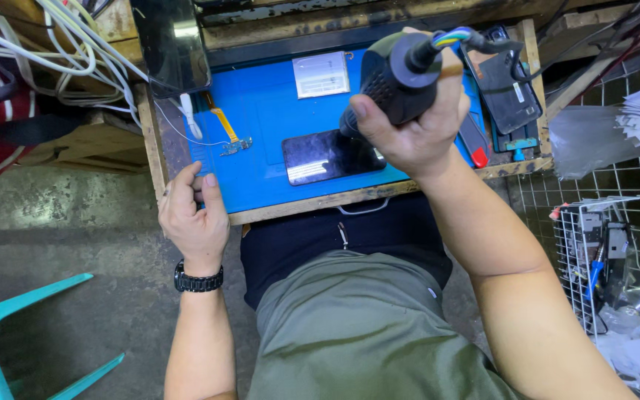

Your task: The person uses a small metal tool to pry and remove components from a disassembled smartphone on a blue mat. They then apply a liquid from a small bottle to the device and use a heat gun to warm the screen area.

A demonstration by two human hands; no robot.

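A small wooden surface (pixel 335 198) carries a blue work mat (pixel 261 111), crowded in by white cables (pixel 75 44) on one side and a wire basket (pixel 601 252) of parts on the other, above a grey concrete floor (pixel 75 244) with a teal plastic stool (pixel 9 333). The right hand (pixel 416 126) is raised over the mat, its grip wrapped tight around a black hot-air handpiece (pixel 394 74), nozzle pointing down toward a dark smartphone (pixel 327 155) lying flat on the mat. The left hand (pixel 194 215), wristwatch (pixel 198 281) on, rests at the surface's front-left edge, fingers loosely curled, holding nothing I can make out. The phone's glossy face reflects light.
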